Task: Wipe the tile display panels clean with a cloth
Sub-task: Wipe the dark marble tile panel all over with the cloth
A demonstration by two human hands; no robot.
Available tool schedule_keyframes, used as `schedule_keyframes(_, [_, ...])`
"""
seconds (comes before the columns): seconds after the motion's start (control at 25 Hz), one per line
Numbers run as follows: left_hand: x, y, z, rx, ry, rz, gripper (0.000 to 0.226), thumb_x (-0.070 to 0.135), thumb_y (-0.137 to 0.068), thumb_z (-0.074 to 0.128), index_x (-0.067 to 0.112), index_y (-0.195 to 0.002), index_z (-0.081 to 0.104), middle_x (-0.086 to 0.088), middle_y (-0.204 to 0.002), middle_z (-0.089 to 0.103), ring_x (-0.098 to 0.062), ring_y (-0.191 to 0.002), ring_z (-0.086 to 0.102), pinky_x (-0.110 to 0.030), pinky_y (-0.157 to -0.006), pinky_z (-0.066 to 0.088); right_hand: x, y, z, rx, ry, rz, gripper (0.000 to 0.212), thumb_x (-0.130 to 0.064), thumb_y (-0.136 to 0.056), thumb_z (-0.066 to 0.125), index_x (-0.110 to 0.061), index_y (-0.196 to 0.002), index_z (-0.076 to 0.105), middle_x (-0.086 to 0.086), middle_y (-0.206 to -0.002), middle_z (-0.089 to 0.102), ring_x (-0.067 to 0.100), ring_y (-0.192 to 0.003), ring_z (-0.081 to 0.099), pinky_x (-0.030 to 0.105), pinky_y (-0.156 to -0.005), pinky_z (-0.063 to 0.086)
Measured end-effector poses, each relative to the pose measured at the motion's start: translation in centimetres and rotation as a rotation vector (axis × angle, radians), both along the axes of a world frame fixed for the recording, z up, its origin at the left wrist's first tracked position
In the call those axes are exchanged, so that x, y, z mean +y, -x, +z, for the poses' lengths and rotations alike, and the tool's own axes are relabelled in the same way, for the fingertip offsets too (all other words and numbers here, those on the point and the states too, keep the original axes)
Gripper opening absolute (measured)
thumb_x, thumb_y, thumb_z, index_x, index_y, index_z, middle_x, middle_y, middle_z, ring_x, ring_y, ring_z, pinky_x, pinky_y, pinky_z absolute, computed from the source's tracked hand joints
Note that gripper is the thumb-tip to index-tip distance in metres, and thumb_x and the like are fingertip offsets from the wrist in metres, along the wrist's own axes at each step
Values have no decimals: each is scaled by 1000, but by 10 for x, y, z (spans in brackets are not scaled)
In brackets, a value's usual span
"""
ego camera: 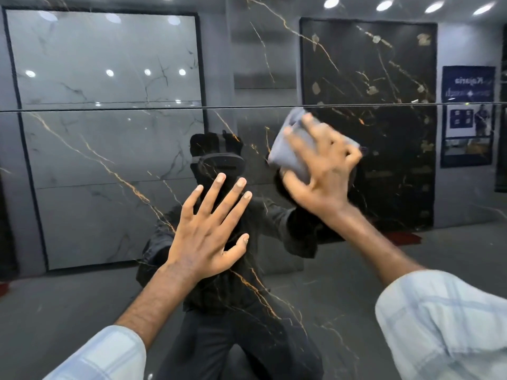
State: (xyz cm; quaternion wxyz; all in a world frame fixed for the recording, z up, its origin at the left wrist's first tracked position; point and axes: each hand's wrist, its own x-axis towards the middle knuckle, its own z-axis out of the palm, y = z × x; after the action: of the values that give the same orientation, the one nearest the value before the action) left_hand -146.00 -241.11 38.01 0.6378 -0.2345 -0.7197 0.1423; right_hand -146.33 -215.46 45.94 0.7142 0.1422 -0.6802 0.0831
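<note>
A glossy black tile panel (90, 297) with gold veins fills the view and mirrors the room. A horizontal joint (164, 108) splits it into an upper and a lower tile. My right hand (323, 171) presses a folded grey cloth (290, 149) against the lower tile just under the joint, thumb and fingers curled round the cloth. My left hand (208, 231) lies flat on the lower tile with its fingers spread, lower and to the left of the cloth.
The panel reflects a pale marble display (109, 78) at left, a dark marble display (370, 78) at right, a blue poster (467, 116), ceiling lights and a person's dark figure behind my hands.
</note>
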Motion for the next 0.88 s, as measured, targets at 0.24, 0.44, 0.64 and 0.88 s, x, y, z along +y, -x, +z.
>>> schedule_keyframes(0.24, [0,1,-1,2,-5,5,75,51,-96,51,17,-161,38,-3,-173,23,-33,-160,16,-56,-125,20,37,3,6,-37,-45,-39,72,-46,-77,69,-42,-147,55,-5,-162,43,25,-140,45,50,-100,28])
schedule_keyframes(0.44, [-1,3,0,7,0,-3,75,50,-97,49,16,-162,36,-4,-173,23,-34,-160,17,-57,-124,20,5,-2,-52,-71,-55,-24,72,-48,-77,66,-40,-148,55,-3,-164,39,29,-143,42,51,-101,27])
schedule_keyframes(0.64, [0,2,-3,-4,2,1,73,49,-100,45,15,-164,32,-7,-173,20,-36,-160,15,-58,-125,17,48,-2,-58,-106,23,-7,69,-45,-77,73,-40,-145,59,-3,-161,44,27,-140,46,52,-103,28])
schedule_keyframes(0.88, [0,-3,-67,-88,74,-48,83,50,-94,57,5,-160,36,-13,-171,24,-47,-158,14,-68,-124,14,15,-11,-140,-107,-403,8,74,-45,-77,70,-41,-149,54,2,-163,42,31,-144,43,57,-97,31])
